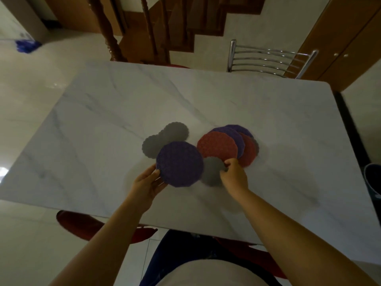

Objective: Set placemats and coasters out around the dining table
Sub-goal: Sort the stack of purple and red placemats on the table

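Head view: the left hand (pixel 147 182) has its grip closed on the near rim of a purple mat (pixel 179 164) at mid-tabletop (pixel 103 112). The right hand (pixel 234 172) pinches the edge of a grey coaster (pixel 211 172) just beside it. Both items appear thin, light and flexible, so the rim is the likely place to take hold. Count: three purple mats, two red mats (pixel 217 146), three grey coasters. A possible fourth grey edge shows behind the fanned stack (pixel 247 149).
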